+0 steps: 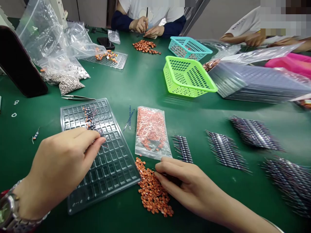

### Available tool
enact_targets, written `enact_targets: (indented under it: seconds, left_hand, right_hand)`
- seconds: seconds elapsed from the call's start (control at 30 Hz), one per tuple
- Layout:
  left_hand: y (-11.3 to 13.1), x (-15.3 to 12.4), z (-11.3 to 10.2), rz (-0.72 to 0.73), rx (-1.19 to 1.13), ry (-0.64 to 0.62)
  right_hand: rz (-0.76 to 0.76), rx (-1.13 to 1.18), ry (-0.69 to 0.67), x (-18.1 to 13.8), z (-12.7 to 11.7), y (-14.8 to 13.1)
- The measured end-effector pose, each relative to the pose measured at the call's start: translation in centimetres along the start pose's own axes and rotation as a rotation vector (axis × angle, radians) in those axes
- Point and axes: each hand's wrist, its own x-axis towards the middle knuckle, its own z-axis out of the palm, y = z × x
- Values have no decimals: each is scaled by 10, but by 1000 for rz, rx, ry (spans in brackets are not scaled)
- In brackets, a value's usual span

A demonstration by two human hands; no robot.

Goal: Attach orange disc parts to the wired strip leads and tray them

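Tray-loading step, I'd say: left hand [60,161] grip pinched on leaded parts [90,120] over the cell tray [114,168] on the desk [145,84], right hand [189,187] curled on the orange discs [152,194] beside the tray, grip state unclear; next needs a fine single-disc pinch.

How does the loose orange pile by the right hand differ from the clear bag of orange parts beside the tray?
The loose pile lies bare on the green table; the bag holds its parts inside clear plastic. The right hand rests on the pile, not on the bag. The pile sits at the near corner of the tray, the bag farther along its right edge. Both hold small orange disc parts.
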Motion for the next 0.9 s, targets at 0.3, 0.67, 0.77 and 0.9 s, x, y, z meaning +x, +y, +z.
enact_targets:
  seconds: [0.3, 0.67, 0.77, 0.9]
  left_hand:
    - [1, 0, -1, 13, -1, 2]
    - [56, -23, 13, -8, -673, -218]
    - [71, -27, 18, -35, -812, -339]
    - [76, -25, 18, -116, -918, -370]
  right_hand:
    - [-7, -26, 5, -2, 4, -1]
    - [183, 316, 95, -10, -4, -17]
    - [209, 517, 46, -14, 2, -28]
    - [220, 588, 30, -15, 7, -33]
